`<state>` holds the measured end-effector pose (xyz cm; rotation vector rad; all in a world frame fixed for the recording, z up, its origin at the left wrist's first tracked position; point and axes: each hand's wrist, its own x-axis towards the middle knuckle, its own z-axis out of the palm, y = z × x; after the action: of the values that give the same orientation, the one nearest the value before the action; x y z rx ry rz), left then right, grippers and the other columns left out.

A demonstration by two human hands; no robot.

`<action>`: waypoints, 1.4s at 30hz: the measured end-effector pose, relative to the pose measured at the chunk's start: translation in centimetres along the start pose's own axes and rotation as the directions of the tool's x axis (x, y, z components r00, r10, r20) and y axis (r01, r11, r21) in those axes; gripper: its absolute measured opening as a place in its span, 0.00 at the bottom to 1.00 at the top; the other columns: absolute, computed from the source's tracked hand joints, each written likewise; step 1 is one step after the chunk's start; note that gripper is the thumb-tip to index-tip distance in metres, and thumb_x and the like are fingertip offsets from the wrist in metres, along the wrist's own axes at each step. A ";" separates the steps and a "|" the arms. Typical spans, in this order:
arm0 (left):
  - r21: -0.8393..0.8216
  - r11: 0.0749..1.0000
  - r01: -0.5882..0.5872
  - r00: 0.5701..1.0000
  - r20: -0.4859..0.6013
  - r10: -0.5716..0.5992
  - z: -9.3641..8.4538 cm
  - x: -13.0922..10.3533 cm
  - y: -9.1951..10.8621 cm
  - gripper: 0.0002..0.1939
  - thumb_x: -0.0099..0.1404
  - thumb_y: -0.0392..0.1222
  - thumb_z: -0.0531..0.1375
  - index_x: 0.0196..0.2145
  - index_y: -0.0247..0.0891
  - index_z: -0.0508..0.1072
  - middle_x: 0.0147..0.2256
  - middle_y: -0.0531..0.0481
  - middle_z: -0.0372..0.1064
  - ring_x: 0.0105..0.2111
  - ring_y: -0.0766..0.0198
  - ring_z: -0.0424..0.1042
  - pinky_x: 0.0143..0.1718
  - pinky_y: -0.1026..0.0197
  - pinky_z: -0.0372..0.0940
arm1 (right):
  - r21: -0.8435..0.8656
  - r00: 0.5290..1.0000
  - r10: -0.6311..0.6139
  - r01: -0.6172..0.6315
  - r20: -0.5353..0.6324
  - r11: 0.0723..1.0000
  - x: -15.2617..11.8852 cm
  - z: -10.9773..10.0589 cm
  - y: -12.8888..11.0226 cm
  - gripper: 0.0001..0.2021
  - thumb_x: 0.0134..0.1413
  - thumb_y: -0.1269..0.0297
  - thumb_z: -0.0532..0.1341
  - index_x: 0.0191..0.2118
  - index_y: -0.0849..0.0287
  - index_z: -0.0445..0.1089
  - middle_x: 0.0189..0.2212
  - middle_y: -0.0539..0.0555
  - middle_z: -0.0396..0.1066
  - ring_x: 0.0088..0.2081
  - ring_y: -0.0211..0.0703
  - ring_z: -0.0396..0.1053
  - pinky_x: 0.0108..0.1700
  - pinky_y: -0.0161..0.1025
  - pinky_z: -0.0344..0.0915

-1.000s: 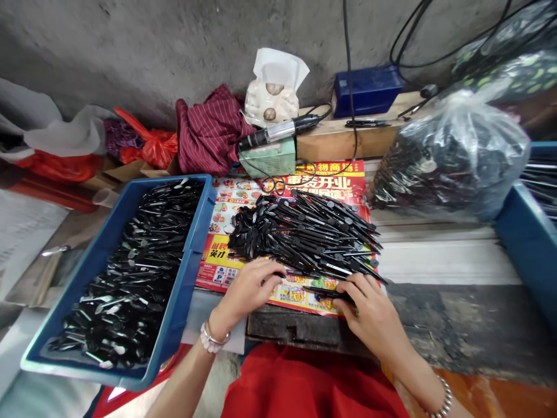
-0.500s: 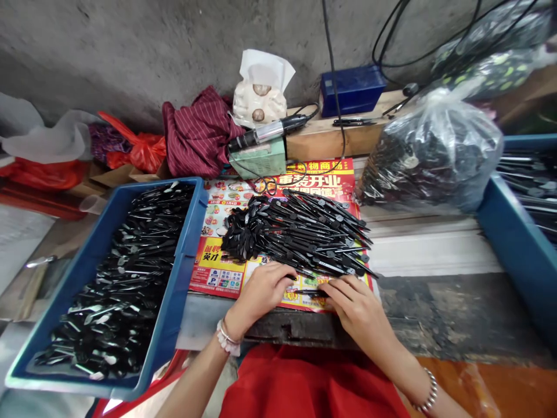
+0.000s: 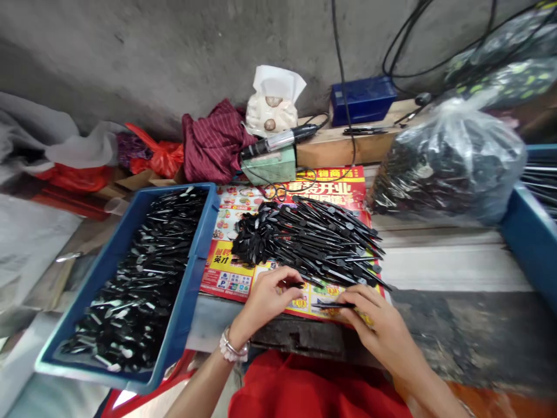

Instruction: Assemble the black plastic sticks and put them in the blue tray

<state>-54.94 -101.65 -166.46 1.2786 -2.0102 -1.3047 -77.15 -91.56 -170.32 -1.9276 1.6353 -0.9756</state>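
A pile of slim, pointed black metal pieces lies on a colourful printed flyer; their exact kind is unclear. My right hand, at the near right edge of the flyer, pinches one slim black piece whose narrow end points left. Just in front of the pile, my left hand is curled with thumb and forefinger close together. A small dark end shows at its fingertips, mostly hidden by the fingers. The two hands are apart, with a short gap between them.
To the left, a blue bin is full of similar black pieces. A clear plastic bag of them stands at right, beside another blue bin. Behind the flyer, a handheld rotary tool lies on a green box.
My right hand has turned and raised its black piece slightly, so more of it shows. My left fingers have drawn into a rounder curl. The whole view has shifted a little.
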 end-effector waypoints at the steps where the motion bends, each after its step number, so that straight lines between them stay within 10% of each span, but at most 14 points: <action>1: -0.001 1.000 0.005 1.000 0.005 -0.005 0.0 -0.1 0.2 0.06 0.56 0.34 0.65 0.34 0.38 0.76 0.34 0.53 0.75 0.32 0.66 0.70 0.33 0.67 0.62 | 0.049 1.000 0.017 -0.018 0.009 0.999 -0.3 -0.2 0.1 0.08 0.63 0.64 0.56 0.43 0.55 0.71 0.40 0.54 0.73 0.42 0.44 0.71 0.43 0.39 0.69; 17: -0.387 0.909 0.154 0.986 0.117 -0.117 0.5 -1.5 0.4 0.08 0.54 0.35 0.64 0.35 0.35 0.77 0.35 0.49 0.74 0.35 0.64 0.72 0.36 0.65 0.66 | 0.570 0.804 0.568 -0.553 0.174 0.608 -2.9 0.0 -0.2 0.14 0.39 0.52 0.70 0.29 0.57 0.77 0.23 0.52 0.73 0.21 0.40 0.68 0.22 0.31 0.68; 27: -0.533 0.805 0.258 0.963 0.212 -0.168 2.9 -1.9 1.0 0.09 0.52 0.33 0.62 0.34 0.35 0.74 0.26 0.55 0.69 0.22 0.71 0.67 0.26 0.68 0.63 | 0.501 0.864 0.476 -0.488 0.162 0.715 -2.1 0.9 -0.2 0.15 0.44 0.51 0.68 0.34 0.58 0.77 0.26 0.53 0.76 0.24 0.44 0.73 0.25 0.32 0.72; 36: -0.440 0.880 0.178 0.982 0.138 -0.129 2.6 -1.9 0.4 0.08 0.54 0.35 0.63 0.34 0.34 0.75 0.29 0.52 0.70 0.23 0.70 0.68 0.27 0.68 0.63 | 0.061 0.995 0.011 -0.005 -0.098 0.998 -1.5 1.1 -2.0 0.10 0.56 0.56 0.62 0.42 0.51 0.75 0.39 0.50 0.77 0.39 0.43 0.76 0.43 0.33 0.71; 42: -0.451 0.863 0.228 0.968 0.202 -0.150 2.4 -2.0 0.6 0.10 0.55 0.34 0.60 0.36 0.34 0.76 0.28 0.51 0.70 0.21 0.70 0.68 0.25 0.68 0.63 | 0.148 0.990 0.134 -0.140 0.055 0.979 -1.6 0.8 -1.3 0.12 0.60 0.55 0.58 0.38 0.54 0.76 0.27 0.49 0.77 0.27 0.39 0.74 0.32 0.31 0.70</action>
<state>-55.97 -98.71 -166.83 1.1807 -1.5394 -1.9032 -75.72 -89.82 -170.29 -1.7014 1.5967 -0.9649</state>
